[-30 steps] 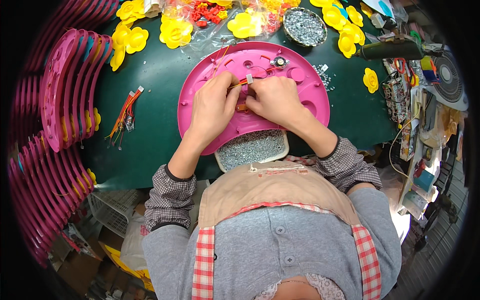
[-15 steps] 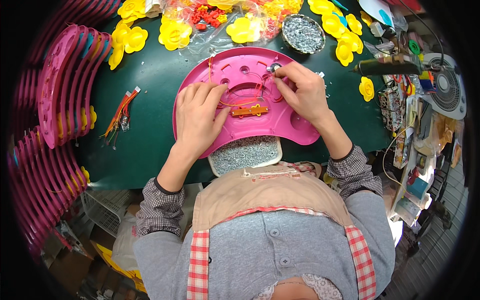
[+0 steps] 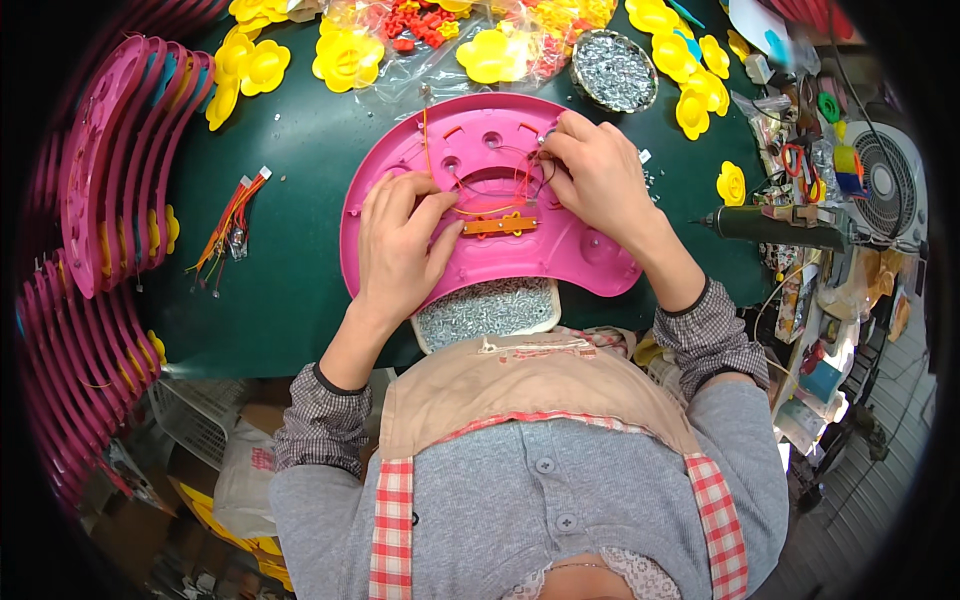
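A curved pink plastic shell (image 3: 470, 262) lies on the green table, its hollow side with posts and holes facing up. Across its middle sits a narrow orange-brown strip (image 3: 500, 226), with yellow and red wires (image 3: 485, 212) running from it. My left hand (image 3: 405, 240) rests on the shell's left part, thumb spread from the fingers and close to the strip's left end. At the upper right of the shell, my right hand (image 3: 600, 180) pinches thin dark wires (image 3: 547, 170) between thumb and fingers. The fingers hide what the wire ends reach.
A tray of small screws (image 3: 485, 312) stands under the shell's near edge, and a round bowl of metal bits (image 3: 615, 70) beyond it. Loose wire bundles (image 3: 235, 220) lie left, beside stacked pink shells (image 3: 120, 170). A dark green electric screwdriver (image 3: 780, 225) hangs at right.
My right fingers have shifted slightly and now cover the small round metal part seen before. My left fingers are more bent. The hanging screwdriver appears lower and nearer.
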Motion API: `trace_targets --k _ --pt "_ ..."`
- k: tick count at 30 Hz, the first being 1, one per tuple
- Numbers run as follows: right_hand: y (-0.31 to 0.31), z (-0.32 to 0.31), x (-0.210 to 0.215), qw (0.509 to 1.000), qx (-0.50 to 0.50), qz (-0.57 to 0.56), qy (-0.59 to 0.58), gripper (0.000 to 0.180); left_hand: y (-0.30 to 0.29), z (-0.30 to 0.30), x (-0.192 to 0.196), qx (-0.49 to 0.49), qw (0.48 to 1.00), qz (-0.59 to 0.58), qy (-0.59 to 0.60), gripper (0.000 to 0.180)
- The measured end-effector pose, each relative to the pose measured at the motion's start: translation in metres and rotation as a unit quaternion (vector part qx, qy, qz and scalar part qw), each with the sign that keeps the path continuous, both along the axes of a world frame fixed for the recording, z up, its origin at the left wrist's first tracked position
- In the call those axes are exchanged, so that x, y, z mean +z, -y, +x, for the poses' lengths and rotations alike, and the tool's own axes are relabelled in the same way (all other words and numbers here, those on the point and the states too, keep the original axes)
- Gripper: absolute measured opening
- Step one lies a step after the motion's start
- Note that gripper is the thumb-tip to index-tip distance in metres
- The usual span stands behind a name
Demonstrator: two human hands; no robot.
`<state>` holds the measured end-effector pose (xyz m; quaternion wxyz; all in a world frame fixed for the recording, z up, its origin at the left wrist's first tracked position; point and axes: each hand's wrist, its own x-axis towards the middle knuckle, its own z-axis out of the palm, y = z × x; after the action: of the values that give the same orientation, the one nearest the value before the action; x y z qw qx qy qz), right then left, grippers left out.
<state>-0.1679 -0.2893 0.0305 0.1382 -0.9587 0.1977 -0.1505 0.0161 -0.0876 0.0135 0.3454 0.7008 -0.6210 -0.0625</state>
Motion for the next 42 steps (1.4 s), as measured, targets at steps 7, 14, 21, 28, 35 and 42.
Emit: trace_targets --k 7,14,21,28,35,42 --pt "0.017 0.009 0.008 0.992 0.033 0.102 -0.063 0.012 0.007 0.004 -0.008 0.010 0.999 -0.023 -0.029 0.029" --pt "0.017 -0.079 0.031 0.970 -0.216 0.112 -0.016 0.023 -0.064 0.004 0.018 0.029 0.999 -0.012 0.010 0.050" --pt "0.019 -0.091 0.003 0.904 -0.158 0.378 0.122 0.026 -0.082 0.056 -0.045 0.221 0.866 -0.008 -0.449 0.032" --pt "0.019 -0.050 -0.028 0.982 -0.095 0.107 0.121 0.038 -0.139 0.105 -0.022 0.280 0.771 -0.209 -0.532 0.030" --pt "0.029 -0.021 -0.059 0.992 -0.081 -0.060 0.078 0.044 -0.166 0.121 0.010 0.312 0.720 -0.338 -0.519 0.025" --pt "0.041 -0.023 -0.055 0.990 -0.037 0.014 0.139 0.012 -0.216 0.169 0.024 0.260 0.662 -0.444 -0.545 0.029"
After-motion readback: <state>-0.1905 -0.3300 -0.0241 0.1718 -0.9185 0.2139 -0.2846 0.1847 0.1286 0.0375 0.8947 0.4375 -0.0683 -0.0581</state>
